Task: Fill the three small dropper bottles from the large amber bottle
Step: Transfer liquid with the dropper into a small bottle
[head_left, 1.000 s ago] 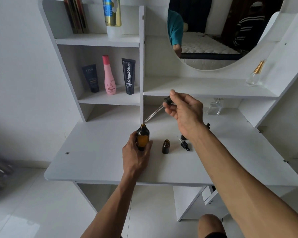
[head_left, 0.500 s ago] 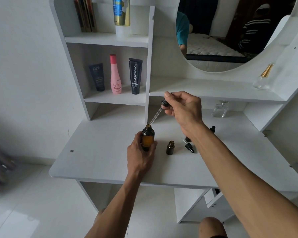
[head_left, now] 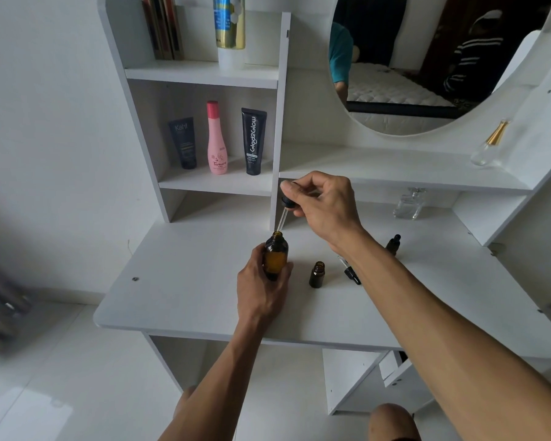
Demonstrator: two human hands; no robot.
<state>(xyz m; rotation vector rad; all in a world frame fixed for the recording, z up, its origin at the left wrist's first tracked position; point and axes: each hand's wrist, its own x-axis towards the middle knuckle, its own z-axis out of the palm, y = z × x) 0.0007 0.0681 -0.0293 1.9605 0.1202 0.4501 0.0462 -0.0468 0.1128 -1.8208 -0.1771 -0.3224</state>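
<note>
On the white laminate tabletop [head_left: 185, 300], the left hand [head_left: 261, 288] wraps its fingers round one large amber glass bottle [head_left: 275, 256], standing upright. The right hand [head_left: 325, 205] pinches one black-capped glass dropper [head_left: 285, 211], its tip at the bottle's mouth. Two small dark dropper bottles show: an open one [head_left: 317, 274] and a capped one [head_left: 394, 244]; a third is perhaps hidden behind the forearm. One loose dropper [head_left: 350, 271] lies between them.
</note>
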